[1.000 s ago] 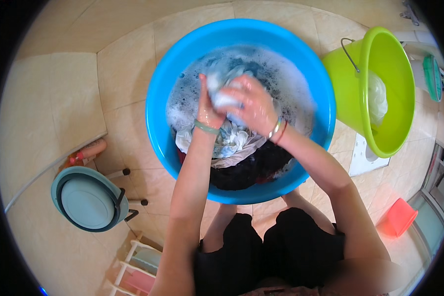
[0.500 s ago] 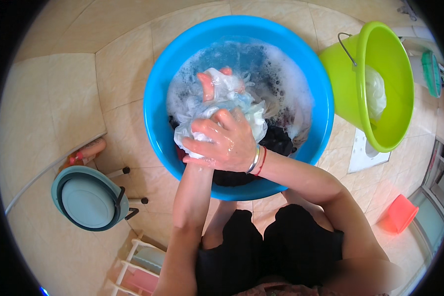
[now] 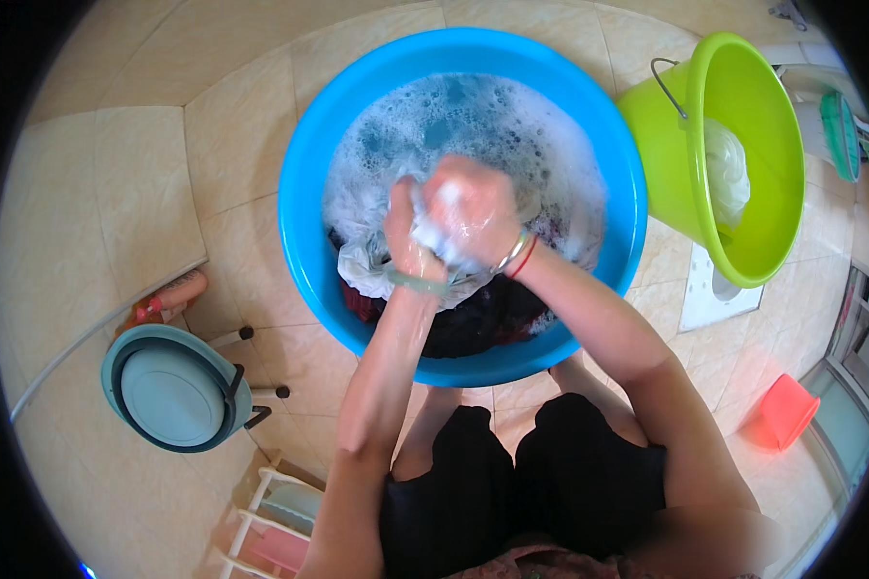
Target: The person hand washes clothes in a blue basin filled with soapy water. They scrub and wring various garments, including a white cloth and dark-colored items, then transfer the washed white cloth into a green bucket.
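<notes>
A large blue basin (image 3: 304, 280) holds foamy, soapy water (image 3: 454, 116). Over its middle, my two hands press close together on a wet white cloth (image 3: 362, 268). Closed fingers of my left hand (image 3: 407, 230) grip a bunched part of it. My right hand (image 3: 473, 207), blurred by motion, is closed on the part between the hands. The rest of the cloth hangs down into the suds. Dark and deep red laundry (image 3: 483, 323) lies soaking at the basin's near side.
A tilted lime-green bucket (image 3: 652, 145) with something white and crumpled (image 3: 727, 174) inside stands right of the basin, by a floor drain (image 3: 710, 314). A grey-blue folding basin (image 3: 172, 391) is at left, a coral-red container (image 3: 787, 413) at lower right, a white rack (image 3: 251, 516) at lower left.
My left hand has drawn back toward me, out from under the cloth. My right hand has moved up and right, and the hands now meet side by side. The cloth's bulk has sunk lower.
</notes>
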{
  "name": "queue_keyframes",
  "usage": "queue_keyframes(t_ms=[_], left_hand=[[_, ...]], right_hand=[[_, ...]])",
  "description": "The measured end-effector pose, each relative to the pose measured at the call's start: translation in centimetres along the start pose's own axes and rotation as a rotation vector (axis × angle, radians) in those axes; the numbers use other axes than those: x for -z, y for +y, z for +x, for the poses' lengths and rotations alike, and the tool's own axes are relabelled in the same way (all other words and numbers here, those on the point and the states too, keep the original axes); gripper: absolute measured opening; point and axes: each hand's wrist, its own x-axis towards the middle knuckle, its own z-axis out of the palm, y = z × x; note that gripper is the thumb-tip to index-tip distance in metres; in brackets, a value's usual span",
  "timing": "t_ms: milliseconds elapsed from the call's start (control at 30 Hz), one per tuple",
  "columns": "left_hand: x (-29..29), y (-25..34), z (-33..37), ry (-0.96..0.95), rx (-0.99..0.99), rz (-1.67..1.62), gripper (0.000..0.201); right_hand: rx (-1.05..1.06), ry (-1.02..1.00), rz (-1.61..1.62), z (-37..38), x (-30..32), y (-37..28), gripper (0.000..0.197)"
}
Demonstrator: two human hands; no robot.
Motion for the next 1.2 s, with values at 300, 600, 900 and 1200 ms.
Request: queue_keyframes(t_ms=[300, 600, 900, 1200], left_hand=[[-1.1, 4.3, -0.8, -0.181, 0.068, 0.113, 0.045], [-1.2, 8.6, -0.9, -0.215, -0.546, 0.867, 0.070], [-1.8, 10.9, -0.4, -0.040, -0.922, 1.277, 0.041], [3.1, 10.2, -5.2, -0.472, -0.826, 1.826, 0.030]], right_hand=[[-1.038, 0.048, 0.779, -1.5, 6.4, 6.7, 0.030], [-0.771, 0.335, 0.600, 0.1, 10.0, 2.2, 0.018], [-0.579, 0.533, 0.771, 1.0, 11.0, -1.2, 0.021], [-0.684, -0.275, 0.096, -4.0, 11.4, 3.0, 0.026]])
